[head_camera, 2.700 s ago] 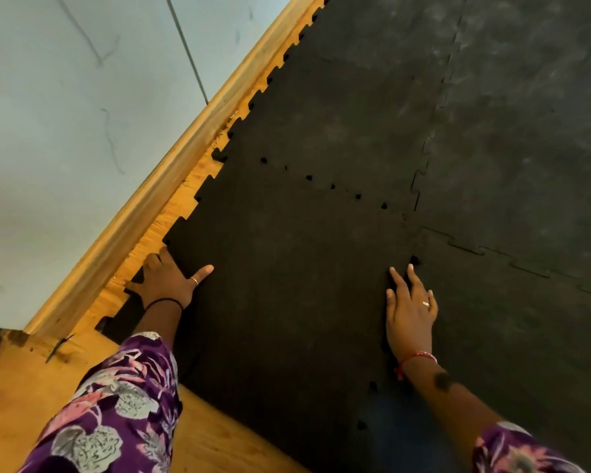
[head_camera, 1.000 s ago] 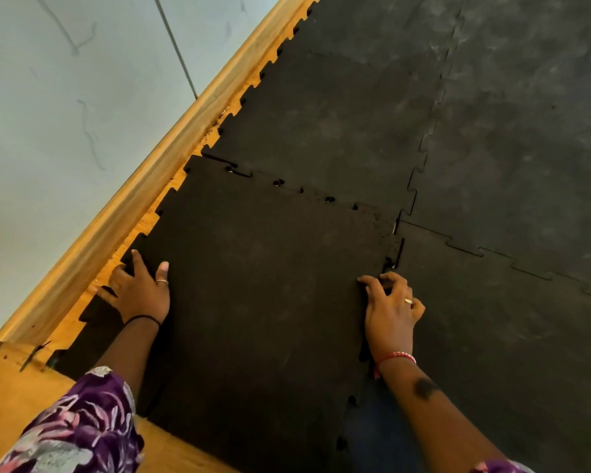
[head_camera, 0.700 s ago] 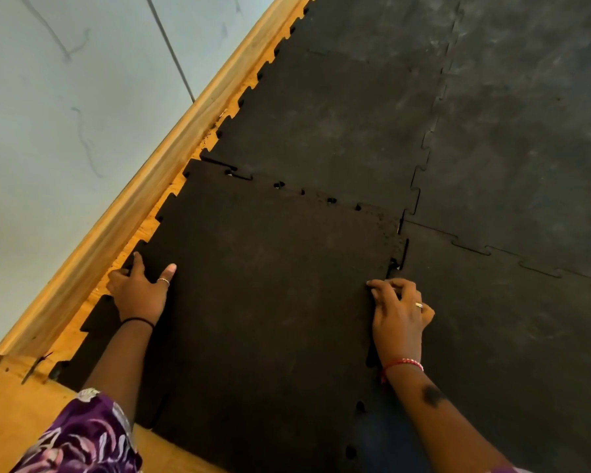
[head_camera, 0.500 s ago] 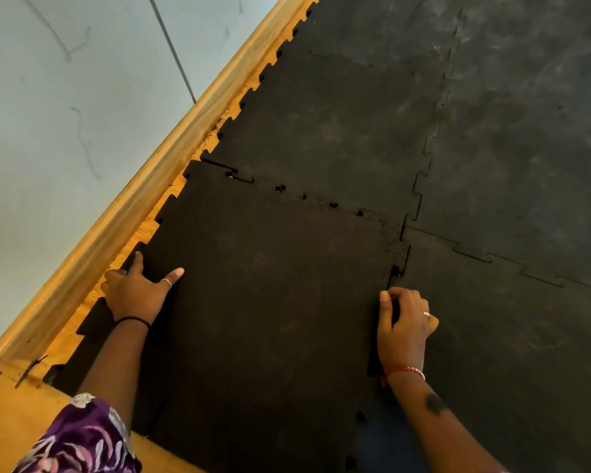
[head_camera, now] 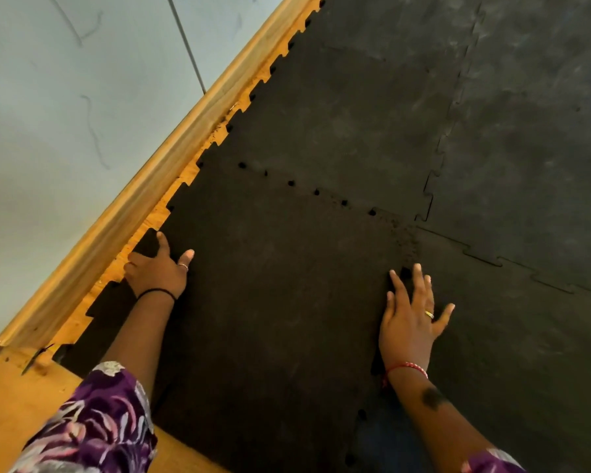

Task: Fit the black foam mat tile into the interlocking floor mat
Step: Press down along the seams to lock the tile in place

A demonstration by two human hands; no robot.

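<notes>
- A black foam mat tile point(head_camera: 277, 302) lies flat on the wooden floor point(head_camera: 11, 404), among the joined tiles of the interlocking floor mat point(head_camera: 509, 148).
- The left hand point(head_camera: 157, 271) rests at the tile's toothed left edge beside the wooden baseboard point(head_camera: 144, 196), fingers loosely spread, gripping nothing.
- The right hand point(head_camera: 410, 319) lies open, palm down, on the tile's right seam.
- Small gaps dot the far seam.

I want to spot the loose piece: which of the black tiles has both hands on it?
The nearest foam tile: left hand on its wall-side edge, right hand flat on its right seam.
</notes>
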